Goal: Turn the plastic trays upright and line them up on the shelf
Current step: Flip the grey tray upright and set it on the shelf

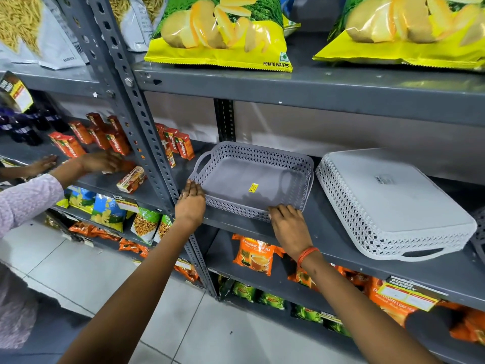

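- Grey plastic made up the first tray, which sat open side up at the left end of the shelf, close to the metal post.
- Both hands were on its near wall. The left hand lay flat against the near left corner. The right hand lay on the near right part of the rim.
- The fingers on both hands were spread out and loose. They pressed on the tray but were not closed around it.
- Both arms reached up and forward from below, and the tray sat between the two hands. An orange thread was tied on the right wrist.
- A second tray, paler grey, lay just beside the first one on its right. It was upside down, with its flat bottom facing up and its handle at the front edge.
- Its long side ran from the back of the shelf toward the front, a bit slanted.
- My guess was that this tray came next. It lay to the right of both hands, and the right hand was the nearer one.
- It would need to be lifted and flipped over, then set down straight next to the first tray.
- At the far right edge, a bit of one more tray peeked in.
- Another person's hand touched boxes on the next shelf over, well apart from the trays.
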Tool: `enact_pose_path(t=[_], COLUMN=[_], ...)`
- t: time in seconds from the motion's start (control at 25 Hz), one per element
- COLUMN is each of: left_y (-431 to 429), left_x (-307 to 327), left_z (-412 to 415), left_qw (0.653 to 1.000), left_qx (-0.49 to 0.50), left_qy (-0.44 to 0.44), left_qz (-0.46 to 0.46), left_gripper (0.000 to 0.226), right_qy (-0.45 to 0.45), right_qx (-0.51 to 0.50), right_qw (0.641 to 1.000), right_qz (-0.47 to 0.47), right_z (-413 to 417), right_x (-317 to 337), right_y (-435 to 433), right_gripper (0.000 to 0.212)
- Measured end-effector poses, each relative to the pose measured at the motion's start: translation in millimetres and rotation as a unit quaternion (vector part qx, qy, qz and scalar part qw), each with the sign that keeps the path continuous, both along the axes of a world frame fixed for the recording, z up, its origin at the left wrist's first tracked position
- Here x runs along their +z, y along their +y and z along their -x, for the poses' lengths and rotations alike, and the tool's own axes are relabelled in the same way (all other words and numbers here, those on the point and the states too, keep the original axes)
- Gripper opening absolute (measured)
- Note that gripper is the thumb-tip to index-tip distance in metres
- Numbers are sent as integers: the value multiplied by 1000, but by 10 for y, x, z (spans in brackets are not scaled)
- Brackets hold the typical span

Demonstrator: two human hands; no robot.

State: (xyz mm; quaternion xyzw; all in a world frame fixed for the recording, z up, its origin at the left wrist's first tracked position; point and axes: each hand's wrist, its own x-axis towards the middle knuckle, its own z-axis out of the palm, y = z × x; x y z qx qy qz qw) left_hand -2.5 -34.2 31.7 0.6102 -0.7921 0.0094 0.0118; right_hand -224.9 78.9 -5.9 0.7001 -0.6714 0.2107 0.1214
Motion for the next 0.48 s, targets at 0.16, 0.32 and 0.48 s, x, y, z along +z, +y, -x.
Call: enact_pose_path(t=[0.16, 0.32, 0.48], left_y=[164, 445, 850], left_x=[52, 159, 232], left_z=[301, 849, 1627], left_qw=[999, 991, 979], left_qx=[-45, -118, -172], left_qy=[-3, 4, 51], left_qz=[15, 54, 98], left_gripper=[63, 65, 61], right_qy=[-46, -58, -84], right_qx=[-14, -47, -95], right_qw=[998, 995, 987], right_qz=[27, 66, 100], right_z=[156, 500, 1174], right_x=[185, 345, 416], right_y=[132, 353, 741], right_gripper=[41, 41, 39])
